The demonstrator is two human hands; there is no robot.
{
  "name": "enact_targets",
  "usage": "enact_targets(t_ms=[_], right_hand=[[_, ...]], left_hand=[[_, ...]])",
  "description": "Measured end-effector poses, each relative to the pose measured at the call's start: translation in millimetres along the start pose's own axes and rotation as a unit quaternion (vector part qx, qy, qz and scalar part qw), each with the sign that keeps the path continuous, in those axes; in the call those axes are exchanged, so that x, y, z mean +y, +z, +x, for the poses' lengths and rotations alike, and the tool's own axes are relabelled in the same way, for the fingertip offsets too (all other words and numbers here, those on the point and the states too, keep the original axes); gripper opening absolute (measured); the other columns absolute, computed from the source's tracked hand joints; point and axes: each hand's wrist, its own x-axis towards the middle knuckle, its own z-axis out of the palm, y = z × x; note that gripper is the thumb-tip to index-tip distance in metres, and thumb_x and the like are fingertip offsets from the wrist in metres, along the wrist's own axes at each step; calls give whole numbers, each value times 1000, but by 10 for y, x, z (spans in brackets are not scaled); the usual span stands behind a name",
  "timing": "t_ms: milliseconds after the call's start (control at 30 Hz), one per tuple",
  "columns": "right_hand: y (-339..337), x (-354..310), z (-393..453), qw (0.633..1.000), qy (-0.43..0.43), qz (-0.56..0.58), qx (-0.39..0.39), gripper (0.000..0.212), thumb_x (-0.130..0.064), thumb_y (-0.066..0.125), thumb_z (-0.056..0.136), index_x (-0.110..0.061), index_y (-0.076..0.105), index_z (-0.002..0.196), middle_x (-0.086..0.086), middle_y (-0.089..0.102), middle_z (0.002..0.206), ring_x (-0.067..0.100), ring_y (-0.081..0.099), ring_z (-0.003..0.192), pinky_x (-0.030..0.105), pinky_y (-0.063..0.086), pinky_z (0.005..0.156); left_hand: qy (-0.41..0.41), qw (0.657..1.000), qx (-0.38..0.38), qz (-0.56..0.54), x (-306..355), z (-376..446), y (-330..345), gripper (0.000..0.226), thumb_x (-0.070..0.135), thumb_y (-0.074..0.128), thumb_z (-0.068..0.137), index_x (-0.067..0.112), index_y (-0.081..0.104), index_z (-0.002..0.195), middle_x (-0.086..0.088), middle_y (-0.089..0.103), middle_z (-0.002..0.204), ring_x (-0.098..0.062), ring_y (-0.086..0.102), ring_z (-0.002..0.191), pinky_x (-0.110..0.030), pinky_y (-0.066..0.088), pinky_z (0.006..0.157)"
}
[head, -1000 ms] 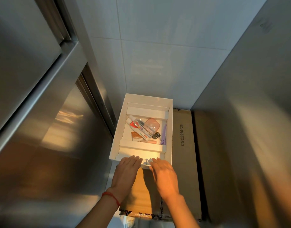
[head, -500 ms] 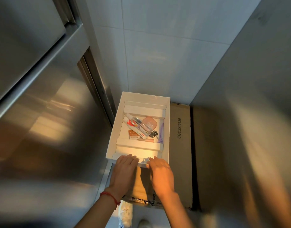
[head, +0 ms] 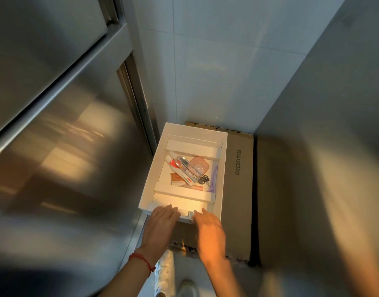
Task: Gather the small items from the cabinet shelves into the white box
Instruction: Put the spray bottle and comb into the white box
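An open white cardboard box point(head: 224, 168) sits on a flat brown cardboard carton point(head: 240, 200) by a tiled wall, holding a pink case point(head: 199, 166), tubes and keys. The left hand point(head: 160, 227) and right hand point(head: 210, 234) lie flat, fingers spread, on its near edge, gripping nothing.

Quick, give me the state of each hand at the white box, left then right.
Left hand: open, fingers flat on the near edge of the white box, holding nothing.
Right hand: open, fingertips at the same near edge, holding nothing.
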Motion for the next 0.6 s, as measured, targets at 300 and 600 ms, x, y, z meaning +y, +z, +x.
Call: enact_targets(t_ms=[300, 600], right_hand=[[-53, -27, 32, 999, 15, -21, -25, 29, -3, 69, 80, -14, 69, 107, 6, 64, 119, 21, 56, 118, 27, 41, 101], [-6, 25, 34, 1000, 7, -28, 5, 49, 7, 90, 35, -16, 77, 76, 3, 75, 91, 21, 71, 89, 31, 58, 70]], left_hand=[[18, 998, 62, -13, -35, -24, 78, 62, 23, 98, 19, 12, 75, 76, -5, 74, 82, -23, 72, 76, -39, 58, 64], [46, 995, 85, -9, -90, 12, 138, 57, 5, 96, 21, 11, 75, 73, -6, 74, 81, -23, 72, 78, -40, 58, 62]])
